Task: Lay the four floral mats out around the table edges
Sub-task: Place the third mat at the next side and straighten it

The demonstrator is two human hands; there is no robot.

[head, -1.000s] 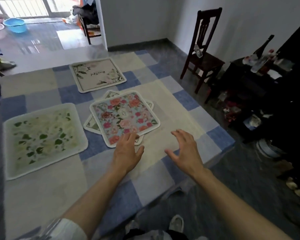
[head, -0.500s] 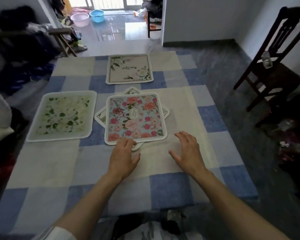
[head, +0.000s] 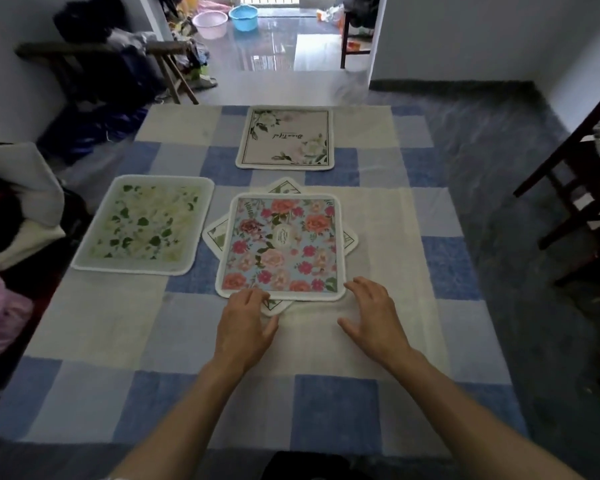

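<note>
Head view looks down on a surface [head: 84, 327] covered by a soft checked cloth [head: 336, 410] of blue, grey and cream squares. 4 mats with rounded corners and pale stitched borders lie on it. A cream mat [head: 286, 137] with corner blooms and script sits at the far edge. A green leaf mat [head: 144, 225] lies flat at the left side. Near the middle, a pink rose mat [head: 283, 245] on pale blue rests on top of a 4th mat [head: 213, 235], which is turned diagonally so that only its corners show.

Left hand [head: 245, 327] rests palm down, fingers loosely bent, its fingertips over the near left corner of the rose mat and the corner poking out beneath; whether it grips anything is unclear. Right hand [head: 374, 315] hovers open with fingers spread, just beside the near right corner, holding nothing.

Around the surface stand a dark wooden chair [head: 568, 188] at right, piled clothes [head: 11, 209] at left, and 2 plastic basins [head: 210, 24] on the glossy floor beyond.
</note>
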